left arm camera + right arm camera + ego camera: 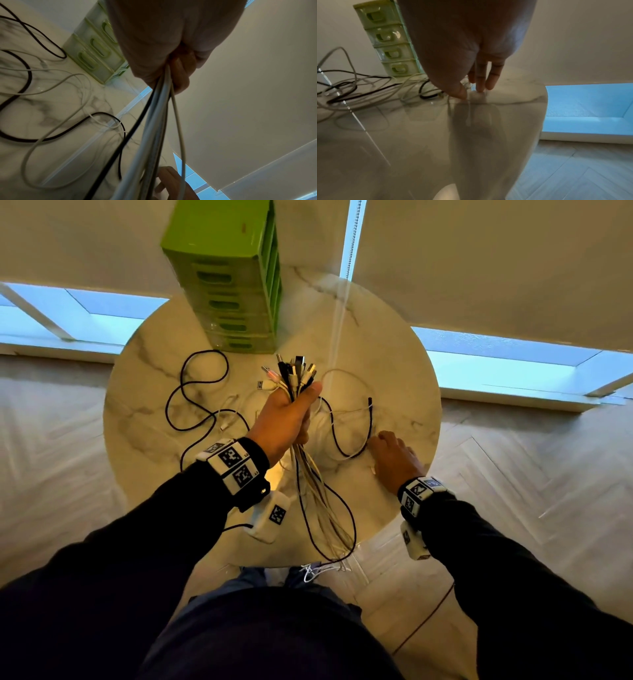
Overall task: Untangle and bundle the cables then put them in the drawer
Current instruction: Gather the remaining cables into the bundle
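My left hand (291,416) is raised over the middle of the table and grips a bundle of black and white cables (294,374), connector ends sticking up above the fist. The loose lengths (154,121) hang from the fist (164,56) and spill over the table's near edge. My right hand (383,443) is down on the tabletop at the right. Its straight fingers (481,81) and thumb touch the surface around a white cable end (468,113), beside a black cable loop (342,443). The green drawer unit (233,285) stands at the back, drawers closed.
A long black cable (191,395) snakes over the left half of the round marble table (411,378), with thin white cables (368,94) tangled around it. Window blinds and a bead chain (351,251) hang behind the table. Pale herringbone flooring surrounds the table.
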{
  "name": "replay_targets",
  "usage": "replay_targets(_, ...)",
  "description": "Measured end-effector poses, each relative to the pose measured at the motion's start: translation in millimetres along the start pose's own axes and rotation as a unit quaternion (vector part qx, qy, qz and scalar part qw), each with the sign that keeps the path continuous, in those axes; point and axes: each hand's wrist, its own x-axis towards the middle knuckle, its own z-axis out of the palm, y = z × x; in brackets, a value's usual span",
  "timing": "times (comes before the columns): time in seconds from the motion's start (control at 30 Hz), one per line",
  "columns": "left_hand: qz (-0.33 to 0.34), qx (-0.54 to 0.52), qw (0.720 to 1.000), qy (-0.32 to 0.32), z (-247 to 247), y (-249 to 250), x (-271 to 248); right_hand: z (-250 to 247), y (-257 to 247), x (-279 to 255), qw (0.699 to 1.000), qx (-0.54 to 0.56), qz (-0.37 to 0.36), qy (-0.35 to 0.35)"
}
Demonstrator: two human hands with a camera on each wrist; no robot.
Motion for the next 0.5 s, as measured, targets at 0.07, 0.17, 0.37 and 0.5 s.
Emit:
replay_targets(0.07, -0.004, 0.001, 1.0, 0.0, 1, -4, 1, 3, 1, -1, 0.998, -0.02, -0.061, 0.0)
replay_targets(0.17, -0.01, -0.003, 1.0, -0.008, 4, -9, 3, 6, 1, -4, 0.989, -0.049, -0.141, 0.006)
replay_targets(0.37, -0.015, 0.022, 1.0, -0.017, 8, -16, 7, 10, 4, -7, 0.968, -0.065, -0.241, -0.008)
replay_targets(0.5, -0.029, 0.015, 0.999, -0.025, 9, -21, 8, 6, 5, -4, 0.959, -0.094, -0.265, 0.035)
